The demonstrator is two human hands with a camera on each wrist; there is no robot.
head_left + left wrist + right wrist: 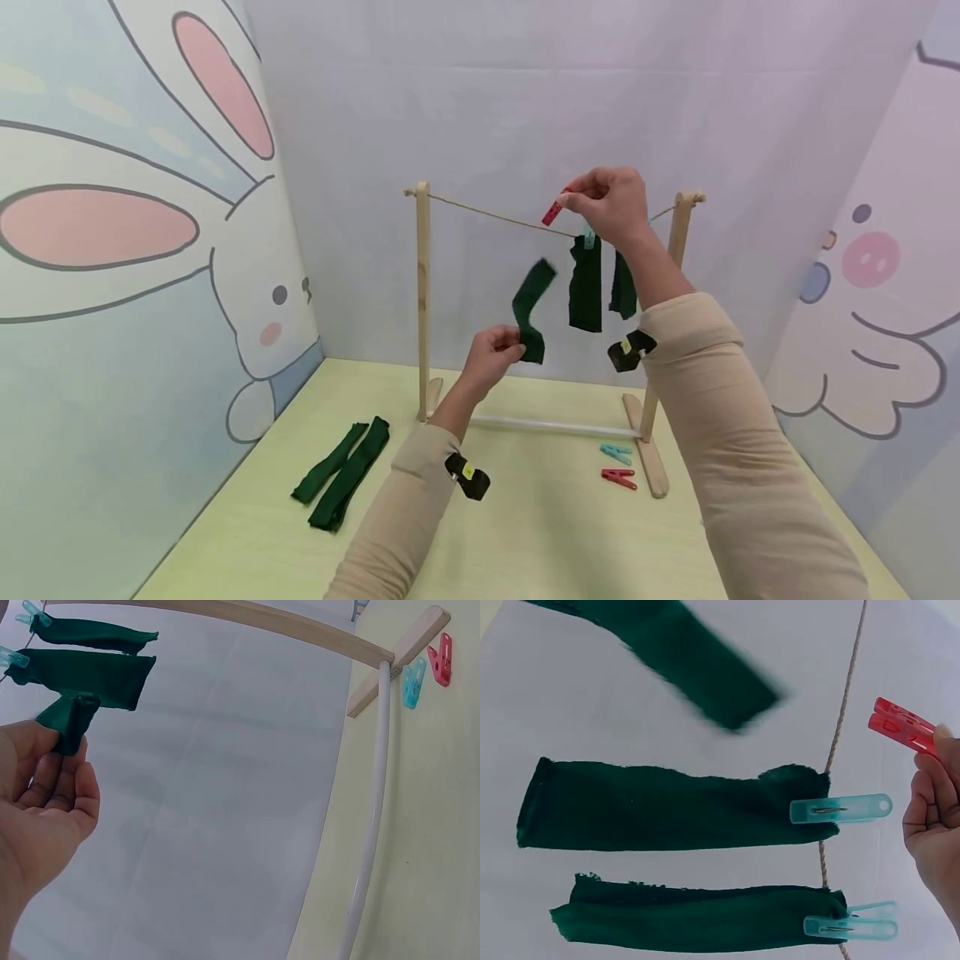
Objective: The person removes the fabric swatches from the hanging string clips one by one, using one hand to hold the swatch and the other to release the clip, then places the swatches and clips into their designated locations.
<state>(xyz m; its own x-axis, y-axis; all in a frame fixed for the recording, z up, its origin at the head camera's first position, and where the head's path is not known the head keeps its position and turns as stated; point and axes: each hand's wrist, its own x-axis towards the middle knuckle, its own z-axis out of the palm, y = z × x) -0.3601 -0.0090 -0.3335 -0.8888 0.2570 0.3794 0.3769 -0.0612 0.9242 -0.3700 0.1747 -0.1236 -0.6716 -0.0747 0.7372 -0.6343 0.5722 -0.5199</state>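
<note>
My left hand (491, 360) pinches a dark green cloth strip (531, 292) by its lower part, in front of the rope and below it. The strip bends, and its free end points up. Above the rope, my right hand (611, 200) holds a red clothespin (555, 210) between thumb and fingers. Two more green strips hang from the rope (846, 697): one strip (675, 810) under a light blue clothespin (840, 808), the other strip (697, 919) under a second blue clothespin (851, 928). The held strip looks blurred in the right wrist view, apart from the rope.
A wooden frame (423, 292) carries the rope between two posts, with a white bar (540, 426) low down. Folded green strips (348, 479) lie at the table's left. Near the right foot (647, 450) lie a blue clothespin (617, 453) and a red clothespin (619, 478).
</note>
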